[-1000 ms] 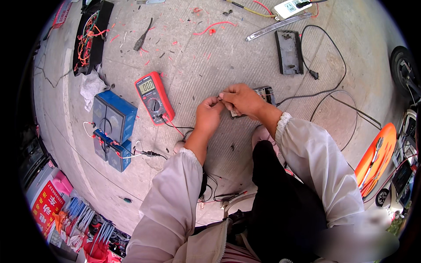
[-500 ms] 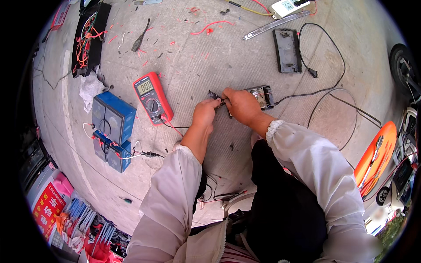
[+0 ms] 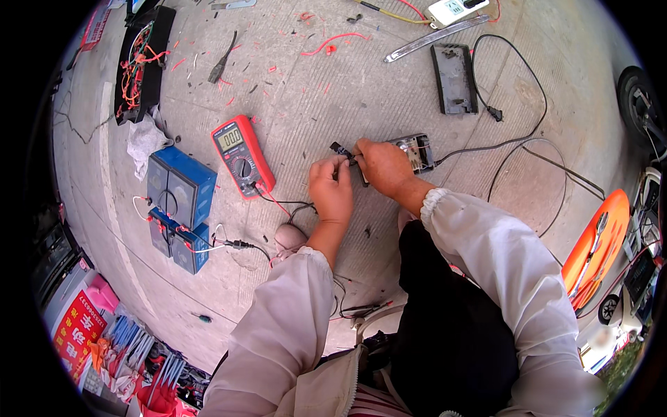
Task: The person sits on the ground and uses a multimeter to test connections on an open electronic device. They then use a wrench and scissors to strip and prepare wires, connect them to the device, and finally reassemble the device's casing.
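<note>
Close in front of me, both hands meet at a small black part (image 3: 340,149) that looks like a plug or cable end. My right hand (image 3: 384,167) is closed around it, and a dark piece shows below the fingers. With thumb and forefinger pinched together, my left hand (image 3: 331,187) is right beside the part; whatever those fingers hold is too small to name. Just right of my right hand lies an open charger case (image 3: 419,151) with its circuit board exposed and a black cord running out. A red multimeter (image 3: 243,156) lies left of my hands, its leads plugged in.
Blue batteries (image 3: 182,186) wired together stand at left. Beyond them is a black case (image 3: 142,66) full of wires. An empty black shell (image 3: 455,80), a metal strip (image 3: 436,39) and a white power strip (image 3: 451,11) lie farther off. An orange tray (image 3: 596,243) is at right.
My left hand has turned and shifted slightly right, its fingers more upright. My left forearm has swung right, uncovering a shoe and the multimeter leads. The right hand has hardly moved.
</note>
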Available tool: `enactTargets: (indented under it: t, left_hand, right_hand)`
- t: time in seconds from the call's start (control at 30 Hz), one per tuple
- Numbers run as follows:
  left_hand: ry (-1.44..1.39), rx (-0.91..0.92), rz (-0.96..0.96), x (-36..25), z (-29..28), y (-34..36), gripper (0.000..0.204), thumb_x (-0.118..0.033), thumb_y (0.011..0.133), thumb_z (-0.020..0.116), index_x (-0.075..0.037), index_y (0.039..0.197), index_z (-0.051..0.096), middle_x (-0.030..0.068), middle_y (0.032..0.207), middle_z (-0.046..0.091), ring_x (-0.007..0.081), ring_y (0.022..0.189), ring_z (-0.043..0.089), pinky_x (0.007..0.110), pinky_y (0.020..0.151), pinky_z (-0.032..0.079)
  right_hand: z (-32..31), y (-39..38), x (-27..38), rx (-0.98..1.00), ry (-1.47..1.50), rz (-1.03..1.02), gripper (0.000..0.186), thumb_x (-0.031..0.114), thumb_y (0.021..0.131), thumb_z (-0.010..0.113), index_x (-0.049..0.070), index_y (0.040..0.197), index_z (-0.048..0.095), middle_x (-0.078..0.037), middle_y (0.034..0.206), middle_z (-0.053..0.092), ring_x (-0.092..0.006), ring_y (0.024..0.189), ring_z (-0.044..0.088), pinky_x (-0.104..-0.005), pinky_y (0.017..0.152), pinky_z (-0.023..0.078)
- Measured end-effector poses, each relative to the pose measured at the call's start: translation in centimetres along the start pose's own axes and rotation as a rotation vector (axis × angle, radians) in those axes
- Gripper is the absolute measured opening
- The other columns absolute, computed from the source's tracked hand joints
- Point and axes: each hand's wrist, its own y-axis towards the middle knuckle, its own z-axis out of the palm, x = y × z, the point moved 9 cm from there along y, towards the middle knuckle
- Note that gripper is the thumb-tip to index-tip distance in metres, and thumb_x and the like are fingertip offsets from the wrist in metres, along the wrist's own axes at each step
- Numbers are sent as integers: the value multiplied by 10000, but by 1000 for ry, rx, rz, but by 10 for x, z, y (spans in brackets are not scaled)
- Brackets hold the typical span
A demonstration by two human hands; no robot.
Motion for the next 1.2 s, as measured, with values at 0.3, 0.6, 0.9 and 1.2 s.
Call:
enactTargets:
  t: [0.3, 0.6, 0.9, 1.2]
  left_hand:
    - [121, 71, 34, -11, 5, 10, 97, -92, 843, 715, -27, 902, 757, 156, 904, 653, 324, 868, 637, 398, 781, 512]
    - [179, 301, -5, 6, 21, 22, 143, -117, 874, 678, 15, 893, 733, 202, 917, 666, 355, 925, 624, 428, 834, 494]
    - [-298, 573, -689, 61, 51, 8, 206, -204, 981, 568, -23, 942, 657, 18, 786, 610, 125, 691, 548, 254, 582, 420]
    - [-448, 753, -827, 62, 54, 8, 173, -169, 973, 546, -35, 925, 644, 30, 822, 616, 137, 706, 557, 276, 611, 451]
  right_hand:
    - [-1, -2, 5, -1, -6, -7, 159, 189, 915, 597, 30, 927, 588, -213, 815, 697, -406, 771, 689, -511, 676, 540]
    - [-1, -23, 9, -31, 100, 113, 142, 182, 943, 563, 51, 995, 540, -203, 836, 700, -413, 777, 686, -522, 689, 537]
    - [17, -41, -4, -82, 228, 170, 179, 168, 921, 599, 23, 1021, 565, -247, 831, 684, -452, 770, 667, -540, 701, 523]
    - [9, -35, -7, -213, 424, 184, 202, 156, 916, 619, -10, 1032, 620, -255, 900, 694, -438, 865, 674, -495, 773, 532]
